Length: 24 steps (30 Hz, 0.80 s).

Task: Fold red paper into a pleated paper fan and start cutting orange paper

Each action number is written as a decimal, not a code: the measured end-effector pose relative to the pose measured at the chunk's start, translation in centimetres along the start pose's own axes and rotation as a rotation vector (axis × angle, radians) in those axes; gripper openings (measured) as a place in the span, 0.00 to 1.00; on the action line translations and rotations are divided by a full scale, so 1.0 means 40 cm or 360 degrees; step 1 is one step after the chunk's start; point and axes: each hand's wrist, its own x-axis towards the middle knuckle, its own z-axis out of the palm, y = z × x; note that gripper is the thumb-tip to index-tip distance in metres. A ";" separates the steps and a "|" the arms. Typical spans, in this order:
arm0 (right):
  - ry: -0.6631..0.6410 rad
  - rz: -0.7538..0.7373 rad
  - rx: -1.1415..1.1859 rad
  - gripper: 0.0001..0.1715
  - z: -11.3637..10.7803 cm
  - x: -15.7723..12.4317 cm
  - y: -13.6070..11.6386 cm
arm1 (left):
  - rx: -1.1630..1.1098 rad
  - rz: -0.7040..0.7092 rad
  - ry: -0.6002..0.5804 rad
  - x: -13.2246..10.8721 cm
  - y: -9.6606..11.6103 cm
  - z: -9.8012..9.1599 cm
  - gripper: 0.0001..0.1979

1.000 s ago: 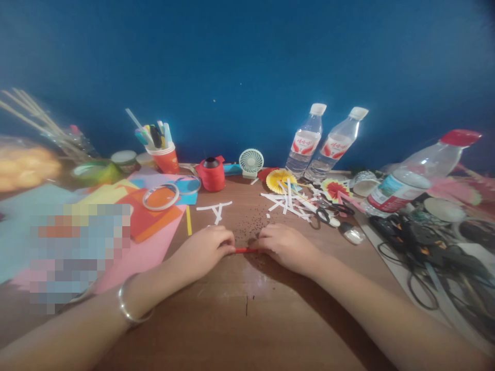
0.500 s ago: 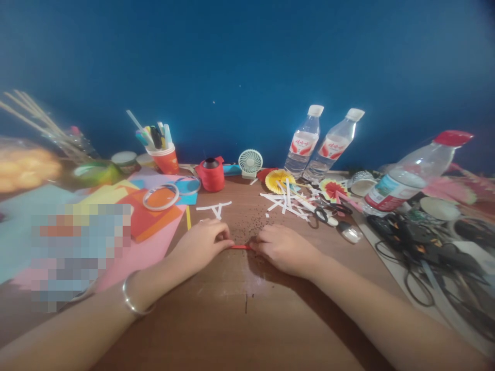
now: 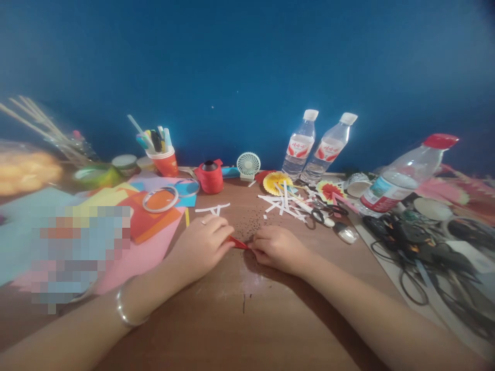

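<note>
The left hand [image 3: 203,241] and right hand [image 3: 280,249] were curled nearly closed, pinching a red strip [image 3: 239,243] between them over the bench [image 3: 216,322]. They hid its ends; whether it touched the bench, I could not tell.

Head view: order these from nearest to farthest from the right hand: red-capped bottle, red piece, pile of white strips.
1. Red piece: at the fingertips of the right hand.
2. Pile of white strips: just beyond it.
3. Red-capped bottle: off to the right.
</note>
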 end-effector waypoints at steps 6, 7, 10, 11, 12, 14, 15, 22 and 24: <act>0.0013 0.0165 0.0358 0.10 0.002 0.002 -0.003 | -0.0225 0.0081 -0.0067 0.005 0.030 0.030 0.09; 0.0023 0.0172 0.0389 0.10 0.001 0.003 -0.004 | -0.0248 0.0066 -0.0073 0.005 0.030 0.030 0.08; 0.0031 0.0181 0.0430 0.09 -0.006 0.004 -0.009 | -0.0249 0.0052 -0.0094 0.004 0.030 0.026 0.07; 0.0030 0.0185 0.0429 0.09 -0.010 0.005 -0.013 | -0.0228 0.0062 -0.0100 0.003 0.030 0.026 0.08; 0.0033 0.0191 0.0421 0.09 -0.015 0.005 -0.017 | -0.0198 0.0074 -0.0103 0.001 0.031 0.026 0.08; 0.0050 0.0200 0.0388 0.08 -0.025 0.005 -0.029 | -0.0142 0.0097 -0.0079 -0.002 0.033 0.030 0.10; 0.0069 0.0204 0.0366 0.07 -0.029 0.006 -0.036 | -0.0130 0.0101 -0.0060 -0.003 0.035 0.032 0.10; 0.0313 0.0113 0.0332 0.08 -0.020 0.005 -0.055 | -0.0273 0.0109 0.0069 -0.010 0.050 0.023 0.07; 0.0370 0.0112 0.0366 0.07 -0.014 0.004 -0.052 | -0.0303 0.0100 0.0107 -0.013 0.051 0.021 0.07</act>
